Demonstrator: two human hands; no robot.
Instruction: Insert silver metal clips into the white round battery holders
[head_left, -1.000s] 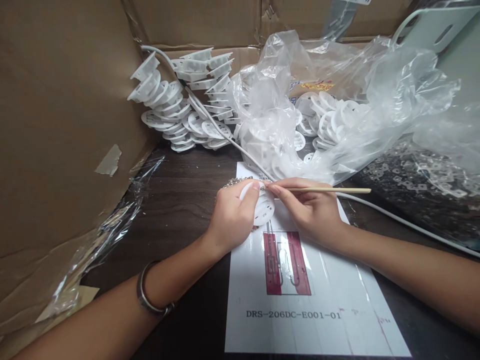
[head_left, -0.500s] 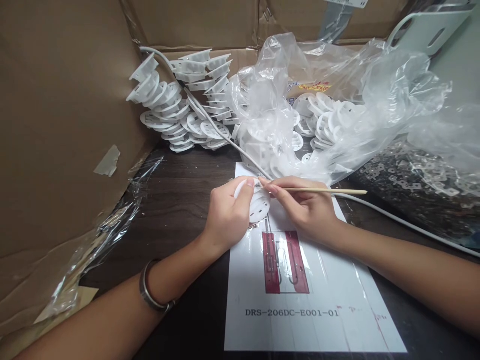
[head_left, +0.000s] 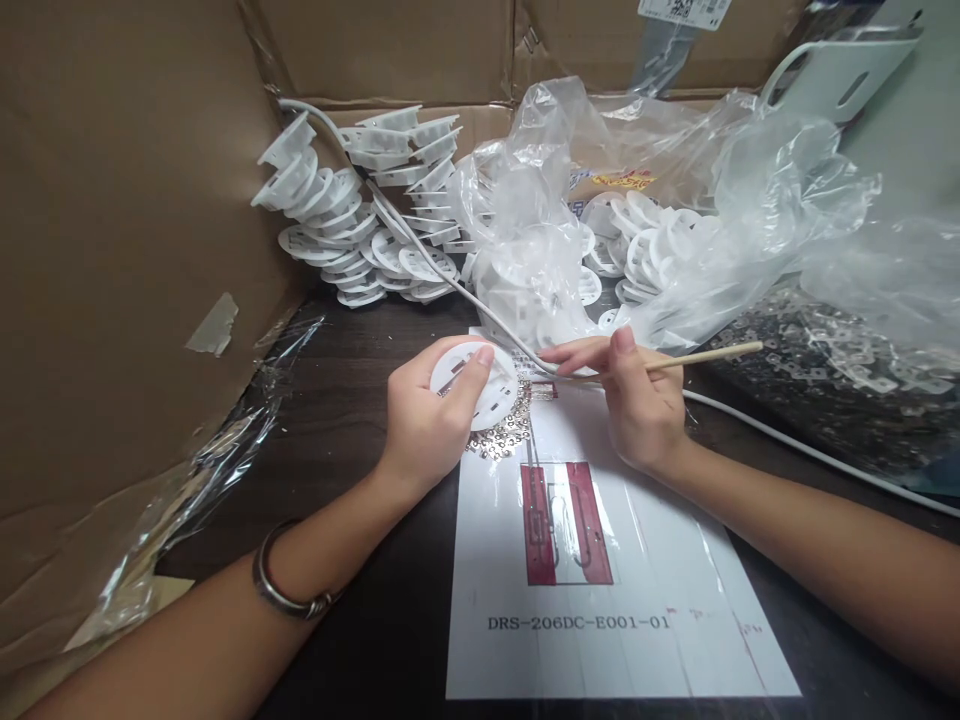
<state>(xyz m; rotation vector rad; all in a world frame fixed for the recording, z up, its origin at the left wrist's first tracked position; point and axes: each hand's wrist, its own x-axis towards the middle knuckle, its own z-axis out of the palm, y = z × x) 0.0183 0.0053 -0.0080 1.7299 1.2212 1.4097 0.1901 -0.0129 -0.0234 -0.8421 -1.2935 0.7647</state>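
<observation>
My left hand [head_left: 435, 420] is closed on a round white plastic disc [head_left: 491, 400] with slots in its face, the thumb pressed on top. Below the disc, small metal clips [head_left: 499, 440] lie in a loose heap at the edge of the printed sheet [head_left: 630, 560]. A thin wooden stick [head_left: 705, 355] rests in my right hand [head_left: 637, 400], crossing behind the raised thumb and pointing right. The fingers of that hand reach left over a grey cable [head_left: 480, 305], apart from the disc. Whether the fingertips touch the cable I cannot tell.
Stacks of white discs [head_left: 330, 215] stand at the back left. A clear plastic bag [head_left: 540, 230] with more discs sits at back centre. On the right lies a bag of metal parts [head_left: 832, 350]. Cardboard walls [head_left: 135, 200] enclose the left and back.
My right hand has drawn away from the disc to the right, its stick now tilted up. My left hand has moved slightly left, turning the disc's face into view and uncovering the clips.
</observation>
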